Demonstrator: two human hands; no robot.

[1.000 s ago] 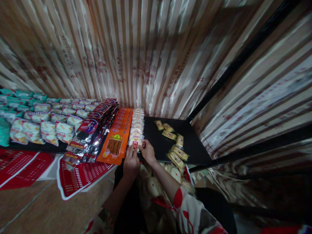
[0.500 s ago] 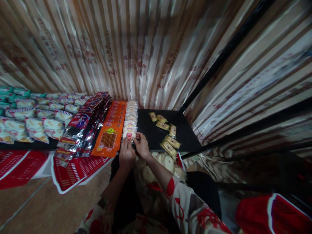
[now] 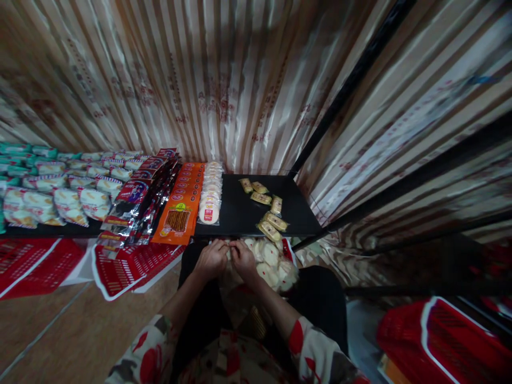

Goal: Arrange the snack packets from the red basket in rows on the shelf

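Note:
My left hand (image 3: 213,257) and my right hand (image 3: 242,258) meet just in front of the shelf edge, fingers closed and fingertips together. Whatever they pinch is too small or hidden to make out. Beneath and right of them lie loose round white crackers (image 3: 269,273) in clear wrappers, in my lap area. On the black shelf (image 3: 236,216), straight ahead of my hands, runs an overlapping row of wrapped round crackers (image 3: 210,200), the front one showing a red label. Left of that row lies an orange snack packet (image 3: 178,216).
Several yellow wrapped cakes (image 3: 269,229) lie scattered on the shelf's right part. Dark snack packets (image 3: 134,200) and white snack bags (image 3: 94,201) fill the left. Red baskets (image 3: 124,266) stand below; another red basket (image 3: 460,341) is at lower right. Black poles (image 3: 348,80) rise on the right.
Both hands have drawn back from the front of the cracker row to below the shelf edge. The front cracker packet now lies uncovered. The view has shifted slightly.

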